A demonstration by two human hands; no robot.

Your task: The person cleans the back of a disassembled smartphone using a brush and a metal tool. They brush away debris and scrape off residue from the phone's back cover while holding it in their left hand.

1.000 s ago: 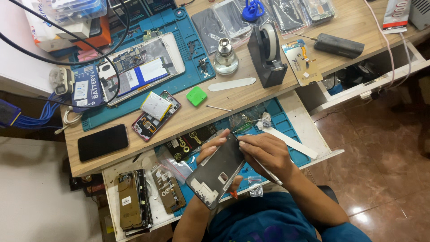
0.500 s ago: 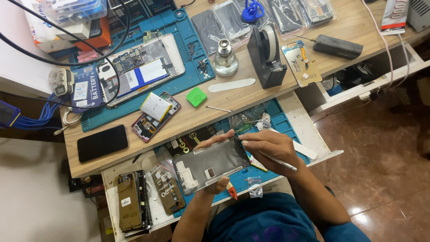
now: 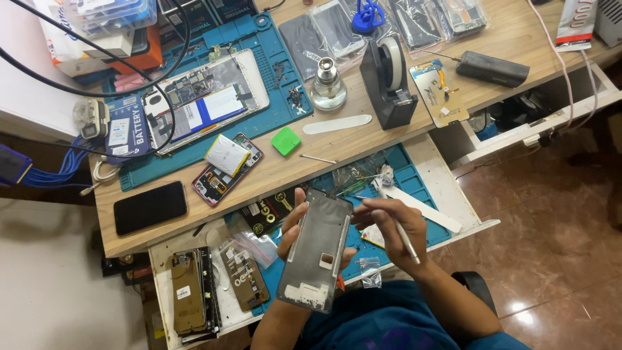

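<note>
Above an open drawer [image 3: 447, 188], the left hand [image 3: 293, 234] grips a phone frame [image 3: 317, 249].

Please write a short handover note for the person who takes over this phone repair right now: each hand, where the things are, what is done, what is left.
Left hand: holds the grey phone frame upright over the open drawer.
Right hand: grips a thin metal tool, fingertips at the frame's right edge.
Nearby: an opened tablet on the blue mat, an opened phone and a black phone on the desk.
Done: the frame is bare, no screen or board in it.
Left: any work on the frame; the tool tip is not on it yet.
</note>
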